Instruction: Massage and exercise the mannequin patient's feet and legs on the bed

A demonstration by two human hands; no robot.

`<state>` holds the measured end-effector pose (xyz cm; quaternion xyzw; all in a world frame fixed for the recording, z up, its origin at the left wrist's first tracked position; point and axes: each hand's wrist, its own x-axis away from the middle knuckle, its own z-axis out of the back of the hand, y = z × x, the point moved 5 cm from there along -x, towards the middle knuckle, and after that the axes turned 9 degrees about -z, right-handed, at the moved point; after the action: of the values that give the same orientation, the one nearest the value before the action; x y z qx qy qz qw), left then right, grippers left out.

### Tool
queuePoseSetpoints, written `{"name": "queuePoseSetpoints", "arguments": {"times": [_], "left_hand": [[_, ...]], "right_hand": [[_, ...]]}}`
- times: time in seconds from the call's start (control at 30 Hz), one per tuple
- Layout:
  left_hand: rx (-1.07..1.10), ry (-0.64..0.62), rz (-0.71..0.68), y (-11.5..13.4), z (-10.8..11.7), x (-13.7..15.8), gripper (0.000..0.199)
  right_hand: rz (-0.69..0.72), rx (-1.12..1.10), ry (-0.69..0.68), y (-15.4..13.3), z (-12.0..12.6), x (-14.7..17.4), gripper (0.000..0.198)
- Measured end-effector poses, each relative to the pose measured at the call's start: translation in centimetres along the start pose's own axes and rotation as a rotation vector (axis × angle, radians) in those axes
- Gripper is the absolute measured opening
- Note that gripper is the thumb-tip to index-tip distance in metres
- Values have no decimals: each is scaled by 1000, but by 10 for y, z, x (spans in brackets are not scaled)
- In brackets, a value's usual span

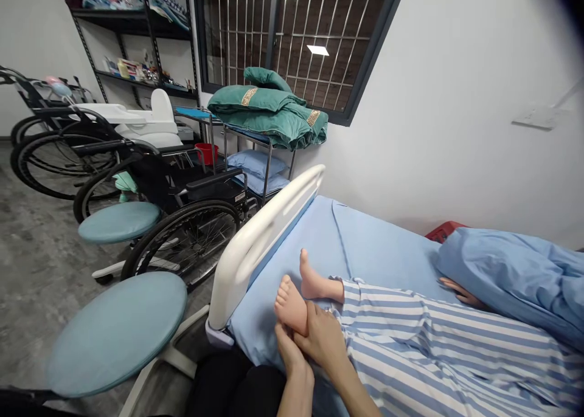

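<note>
A manikin-like figure in blue-and-white striped trousers [410, 326] lies on a bed with a light blue sheet [365, 234]. Its nearer foot [291, 307] is between my two hands, toes pointing up. My right hand [323, 339] is wrapped around the ankle and heel. From below, my left hand [291, 353] cups the sole and heel side; its fingers are partly hidden behind the foot. The farther foot [312, 277] rests on the sheet, touched by neither hand.
A cream bed end board [269, 228] stands just left of the feet. Beyond it are wheelchairs [191, 222], a round blue-green stool seat [121, 326], and a trolley with folded green quilts [269, 107]. A blue quilt [511, 277] partly covers the figure's hand [463, 292].
</note>
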<state>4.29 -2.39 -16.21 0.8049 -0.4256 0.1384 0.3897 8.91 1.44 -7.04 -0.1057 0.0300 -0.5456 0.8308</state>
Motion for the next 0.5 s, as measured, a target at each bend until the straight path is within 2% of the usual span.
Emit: {"name": "queuePoseSetpoints", "arguments": {"times": [0.1,0.17,0.27,0.33,0.4,0.5], "left_hand": [[43,-29,74,13,-6,10,36],[82,-172,110,26,-17,17,40],[181,-458,159,44,-35,32,46],[209,-581,194,49,-44,41,48],[181,-622,225,47,-50,47,51],[87,-607,265,36,-54,49,52]], "right_hand": [[6,-5,37,2,19,-4,34],[31,-20,73,2,42,-6,35],[80,-41,93,-1,87,-3,37],[83,-45,88,-3,118,4,39],[66,-62,106,-4,150,15,40],[65,-124,171,2,202,34,40]]}}
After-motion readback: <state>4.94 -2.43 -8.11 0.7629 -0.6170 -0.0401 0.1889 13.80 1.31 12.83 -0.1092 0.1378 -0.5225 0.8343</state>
